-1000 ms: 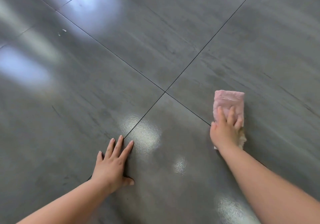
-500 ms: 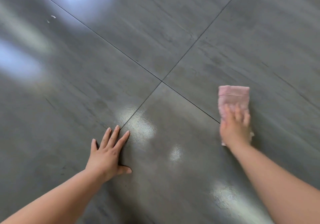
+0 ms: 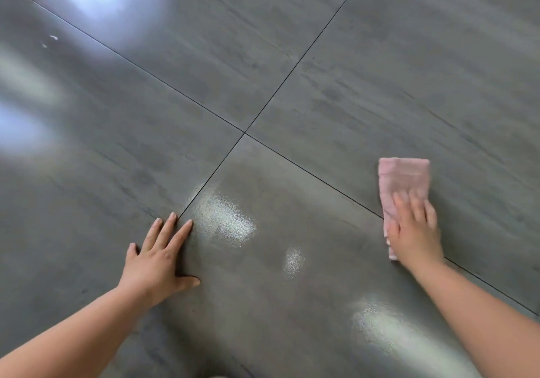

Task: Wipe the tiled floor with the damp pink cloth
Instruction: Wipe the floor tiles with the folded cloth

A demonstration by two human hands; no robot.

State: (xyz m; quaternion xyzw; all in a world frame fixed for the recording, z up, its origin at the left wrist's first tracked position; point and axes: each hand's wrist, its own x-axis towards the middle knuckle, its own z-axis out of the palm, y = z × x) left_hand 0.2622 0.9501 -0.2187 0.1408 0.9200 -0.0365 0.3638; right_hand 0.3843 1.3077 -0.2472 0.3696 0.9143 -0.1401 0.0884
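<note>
A folded pink cloth (image 3: 404,177) lies flat on the dark grey tiled floor (image 3: 263,56) at the right, across a grout line. My right hand (image 3: 415,228) presses down on the cloth's near half, fingers spread over it; the far half sticks out beyond the fingertips. My left hand (image 3: 159,256) rests palm-down on the floor at the lower left, fingers apart, fingertips by the grout line, holding nothing.
Four large glossy tiles meet at a grout cross (image 3: 244,132) in the middle. Wet-looking shiny patches (image 3: 225,220) lie between my hands. Small white specks (image 3: 52,38) sit on the far left tile. Bright reflections show at the upper left.
My right hand has slid the pink cloth further to the right across the floor. My left hand stays planted in about the same spot.
</note>
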